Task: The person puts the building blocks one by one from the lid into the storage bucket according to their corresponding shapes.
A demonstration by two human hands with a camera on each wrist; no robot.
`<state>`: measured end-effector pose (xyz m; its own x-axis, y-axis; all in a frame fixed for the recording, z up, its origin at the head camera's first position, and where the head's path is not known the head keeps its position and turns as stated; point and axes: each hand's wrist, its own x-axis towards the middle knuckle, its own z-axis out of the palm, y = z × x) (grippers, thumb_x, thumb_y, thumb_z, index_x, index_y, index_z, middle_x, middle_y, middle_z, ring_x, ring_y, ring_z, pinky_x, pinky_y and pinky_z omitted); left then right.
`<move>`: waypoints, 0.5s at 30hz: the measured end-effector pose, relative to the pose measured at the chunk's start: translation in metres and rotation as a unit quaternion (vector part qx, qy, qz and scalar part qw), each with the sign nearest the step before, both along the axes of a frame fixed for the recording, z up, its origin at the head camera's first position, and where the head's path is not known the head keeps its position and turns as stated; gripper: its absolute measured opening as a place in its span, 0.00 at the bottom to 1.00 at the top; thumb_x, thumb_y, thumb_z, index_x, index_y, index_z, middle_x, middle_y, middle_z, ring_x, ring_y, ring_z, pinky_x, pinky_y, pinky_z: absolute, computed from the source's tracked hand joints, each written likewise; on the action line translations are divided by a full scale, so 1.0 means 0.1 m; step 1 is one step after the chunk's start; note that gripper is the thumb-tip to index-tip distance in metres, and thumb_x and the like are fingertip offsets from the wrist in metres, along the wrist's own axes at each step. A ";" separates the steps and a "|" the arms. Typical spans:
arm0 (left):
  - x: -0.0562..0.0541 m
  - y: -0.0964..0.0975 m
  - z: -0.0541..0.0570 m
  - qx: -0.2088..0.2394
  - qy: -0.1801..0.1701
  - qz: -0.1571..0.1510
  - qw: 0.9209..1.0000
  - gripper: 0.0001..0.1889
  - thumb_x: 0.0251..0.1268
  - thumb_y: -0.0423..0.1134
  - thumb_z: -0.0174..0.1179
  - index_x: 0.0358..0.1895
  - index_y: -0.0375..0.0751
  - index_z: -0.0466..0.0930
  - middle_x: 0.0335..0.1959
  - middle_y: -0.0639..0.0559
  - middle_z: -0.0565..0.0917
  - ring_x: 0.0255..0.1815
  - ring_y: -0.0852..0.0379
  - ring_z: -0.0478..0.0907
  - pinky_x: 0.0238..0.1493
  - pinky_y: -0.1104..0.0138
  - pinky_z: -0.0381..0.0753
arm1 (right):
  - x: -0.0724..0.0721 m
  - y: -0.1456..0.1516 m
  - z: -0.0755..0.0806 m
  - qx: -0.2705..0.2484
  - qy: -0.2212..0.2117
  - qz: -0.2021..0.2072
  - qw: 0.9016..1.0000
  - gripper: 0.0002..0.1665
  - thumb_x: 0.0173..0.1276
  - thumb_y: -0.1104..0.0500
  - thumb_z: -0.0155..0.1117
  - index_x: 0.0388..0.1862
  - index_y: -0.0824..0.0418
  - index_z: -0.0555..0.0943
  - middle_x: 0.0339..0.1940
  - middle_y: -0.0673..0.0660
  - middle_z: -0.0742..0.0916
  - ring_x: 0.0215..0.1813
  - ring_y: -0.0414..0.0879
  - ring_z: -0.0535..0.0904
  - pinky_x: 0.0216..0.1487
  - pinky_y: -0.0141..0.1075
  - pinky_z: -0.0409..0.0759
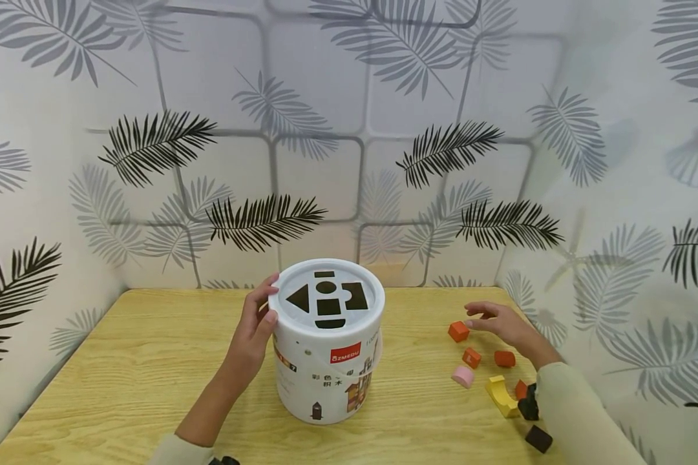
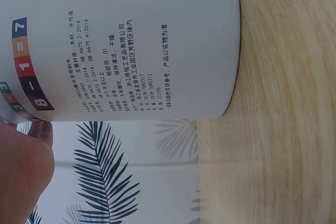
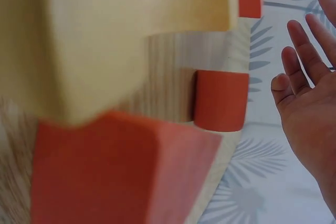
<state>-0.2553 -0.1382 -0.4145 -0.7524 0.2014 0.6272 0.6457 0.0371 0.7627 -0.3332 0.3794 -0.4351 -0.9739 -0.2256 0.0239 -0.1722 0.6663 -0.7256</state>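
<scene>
A white bucket [image 1: 320,381] with printed letters and a red label stands upright on the table. Its lid [image 1: 299,316] has cut-out shapes, among them a triangle, a circle and an arch. My left hand [image 1: 257,323] grips the bucket's left rim, fingers at the lid's edge and thumb on the near side. Over the table's right part, my right hand [image 1: 503,326] has its fingers loosely extended and holds nothing. Its fingertips are close to an orange cube [image 1: 458,331]; whether they touch is unclear. In the right wrist view, a yellow arch block [image 3: 100,40] looms close.
Near the right forearm lie an orange letter block [image 1: 472,357], a red-orange rounded block [image 1: 505,359], a pink rounded block [image 1: 463,376] and a dark brown block [image 1: 538,438]. Another orange block [image 1: 521,389] is partly hidden by the wrist. Leaf-patterned walls [image 1: 326,174] stand behind the wooden table [image 1: 151,349].
</scene>
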 end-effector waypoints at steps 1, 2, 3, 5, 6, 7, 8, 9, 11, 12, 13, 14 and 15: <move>0.00 0.00 0.00 0.000 0.001 0.000 1.000 0.19 0.81 0.32 0.39 0.69 0.36 0.55 0.81 0.46 0.53 0.73 0.40 0.64 0.63 0.74 0.75 | -0.01 0.02 -0.03 -0.001 -0.003 0.001 1.000 0.35 0.72 0.48 0.65 0.72 0.63 0.71 0.66 0.67 0.79 0.53 0.51 0.75 0.56 0.44 0.76; 0.00 0.00 0.00 0.000 0.000 -0.001 1.000 0.19 0.81 0.32 0.39 0.69 0.36 0.55 0.81 0.46 0.53 0.73 0.41 0.64 0.63 0.74 0.75 | -0.03 0.03 -0.06 -0.001 -0.006 0.000 1.000 0.36 0.71 0.48 0.66 0.72 0.64 0.71 0.65 0.67 0.79 0.53 0.51 0.75 0.56 0.43 0.76; 0.00 0.00 0.00 0.000 0.000 -0.001 1.000 0.19 0.81 0.32 0.39 0.69 0.36 0.55 0.81 0.46 0.53 0.74 0.41 0.63 0.63 0.74 0.75 | -0.04 0.05 -0.09 0.000 -0.007 0.004 1.000 0.36 0.72 0.48 0.66 0.72 0.65 0.71 0.65 0.67 0.79 0.53 0.51 0.75 0.56 0.44 0.76; 0.00 0.00 0.00 -0.001 0.000 -0.001 1.000 0.19 0.81 0.32 0.39 0.69 0.37 0.55 0.81 0.47 0.53 0.74 0.40 0.63 0.63 0.74 0.75 | -0.06 0.07 -0.15 0.000 -0.011 0.005 1.000 0.37 0.71 0.49 0.66 0.72 0.66 0.70 0.65 0.68 0.79 0.54 0.52 0.75 0.56 0.43 0.77; 0.00 0.00 0.01 -0.002 0.000 -0.002 1.000 0.19 0.81 0.32 0.39 0.70 0.37 0.55 0.81 0.47 0.53 0.74 0.39 0.63 0.63 0.75 0.74 | -0.07 0.08 -0.17 0.001 -0.013 0.005 1.000 0.37 0.71 0.49 0.66 0.72 0.66 0.70 0.65 0.68 0.79 0.54 0.52 0.75 0.56 0.43 0.78; 0.00 0.00 0.01 -0.002 0.001 -0.002 1.000 0.19 0.81 0.32 0.39 0.70 0.37 0.55 0.81 0.47 0.53 0.74 0.39 0.63 0.63 0.75 0.74 | -0.08 0.08 -0.18 0.000 -0.016 0.006 1.000 0.37 0.71 0.49 0.66 0.72 0.66 0.70 0.65 0.68 0.79 0.54 0.52 0.75 0.56 0.43 0.78; 0.00 0.00 0.01 -0.003 0.000 -0.002 1.000 0.19 0.81 0.32 0.39 0.70 0.37 0.55 0.81 0.47 0.53 0.74 0.39 0.63 0.63 0.75 0.74 | -0.09 0.08 -0.20 0.001 -0.017 0.007 1.000 0.37 0.71 0.49 0.66 0.72 0.67 0.70 0.65 0.68 0.79 0.54 0.52 0.75 0.55 0.42 0.78; -0.01 0.00 0.01 -0.002 0.001 -0.001 1.000 0.19 0.81 0.32 0.39 0.69 0.37 0.55 0.81 0.47 0.53 0.74 0.38 0.63 0.63 0.75 0.74 | -0.10 0.08 -0.21 0.001 -0.019 0.007 1.000 0.37 0.71 0.50 0.67 0.72 0.67 0.70 0.64 0.67 0.80 0.53 0.52 0.75 0.55 0.42 0.78; 0.00 0.00 0.00 -0.001 0.001 0.000 1.000 0.19 0.81 0.32 0.39 0.69 0.36 0.55 0.81 0.46 0.53 0.74 0.38 0.63 0.63 0.75 0.74 | -0.11 0.07 -0.23 0.000 -0.021 0.009 1.000 0.37 0.71 0.50 0.67 0.71 0.68 0.70 0.64 0.68 0.80 0.53 0.52 0.75 0.53 0.41 0.78; 0.00 0.00 0.00 -0.001 0.001 0.001 1.000 0.19 0.80 0.32 0.39 0.69 0.36 0.55 0.81 0.46 0.53 0.73 0.39 0.63 0.63 0.75 0.75 | -0.12 0.07 -0.24 0.000 -0.022 0.011 1.000 0.37 0.71 0.51 0.67 0.71 0.68 0.70 0.63 0.68 0.80 0.53 0.52 0.75 0.52 0.40 0.78; 0.00 0.00 0.00 0.000 0.000 0.001 1.000 0.19 0.80 0.32 0.39 0.69 0.36 0.55 0.81 0.46 0.54 0.73 0.39 0.64 0.62 0.74 0.75 | -0.12 0.06 -0.25 -0.001 -0.025 0.008 1.000 0.37 0.70 0.51 0.68 0.71 0.68 0.70 0.63 0.68 0.80 0.52 0.52 0.75 0.52 0.39 0.78; 0.00 0.00 0.00 0.001 0.000 0.002 1.000 0.19 0.80 0.32 0.40 0.69 0.36 0.55 0.81 0.46 0.54 0.73 0.40 0.64 0.62 0.74 0.75 | -0.13 0.05 -0.26 0.003 -0.025 0.010 1.000 0.37 0.70 0.51 0.68 0.71 0.68 0.70 0.63 0.68 0.80 0.53 0.52 0.75 0.51 0.39 0.78; 0.00 0.00 0.00 0.001 0.001 0.002 1.000 0.19 0.80 0.32 0.40 0.69 0.36 0.55 0.81 0.46 0.54 0.73 0.41 0.64 0.62 0.75 0.75 | -0.13 0.05 -0.27 0.005 -0.026 0.011 1.000 0.37 0.70 0.51 0.68 0.71 0.68 0.71 0.63 0.68 0.80 0.53 0.52 0.75 0.51 0.39 0.78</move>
